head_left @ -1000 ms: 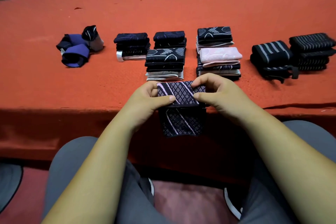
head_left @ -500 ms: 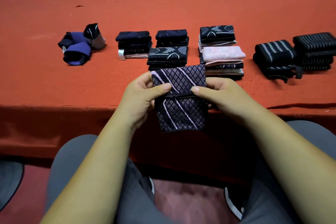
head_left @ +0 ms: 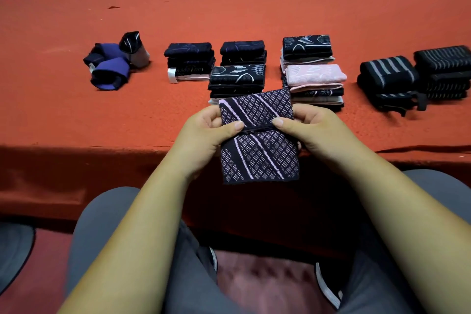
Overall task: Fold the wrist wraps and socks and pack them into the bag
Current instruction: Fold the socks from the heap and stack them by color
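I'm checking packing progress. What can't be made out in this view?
1. The bag: nowhere in the head view.
2. The front sock stack: its lower part is hidden by the patterned sock.
3. The left hand and right hand: their fingers behind the sock are hidden.
4. The far-right wrist wraps: cut off by the right edge.

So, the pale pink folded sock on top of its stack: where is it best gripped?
Probably the right end of the pale pink folded sock, coming from the right, thumb on top and fingers beneath. That end juts slightly past the layers under it, beside bare red cloth; another stack crowds its back.
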